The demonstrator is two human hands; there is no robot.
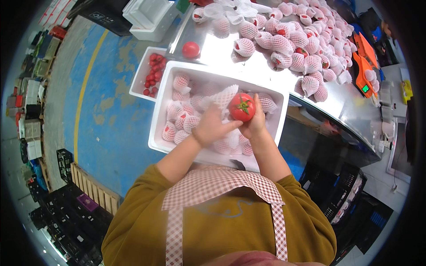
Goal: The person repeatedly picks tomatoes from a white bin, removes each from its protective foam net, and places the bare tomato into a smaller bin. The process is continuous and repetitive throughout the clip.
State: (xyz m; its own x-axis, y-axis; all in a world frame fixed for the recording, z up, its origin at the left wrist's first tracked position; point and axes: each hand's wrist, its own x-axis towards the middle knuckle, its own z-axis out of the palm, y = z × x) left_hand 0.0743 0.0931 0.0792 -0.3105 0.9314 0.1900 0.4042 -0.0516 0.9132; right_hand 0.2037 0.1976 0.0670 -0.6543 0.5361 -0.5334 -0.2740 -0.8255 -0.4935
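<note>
A bare red tomato (242,107) with a green calyx rests in my right hand (255,123), whose fingers curl around its right side and underside. My left hand (213,128), blurred, holds a white foam net sleeve (226,96) just left of the tomato. The left thumb reaches toward the tomato's lower edge. Both hands are above a white foam box (159,109), which contains several tomatoes in foam nets (191,123). The hands and forearms hide part of its contents.
A metal table (213,55) carries a heap of netted tomatoes (299,40), a loose bare tomato (191,50) and an orange scale (362,74). A smaller foam box (138,83) of bare tomatoes stands left. Black crates (332,189) are at the lower right, a wooden pallet (95,188) lower left.
</note>
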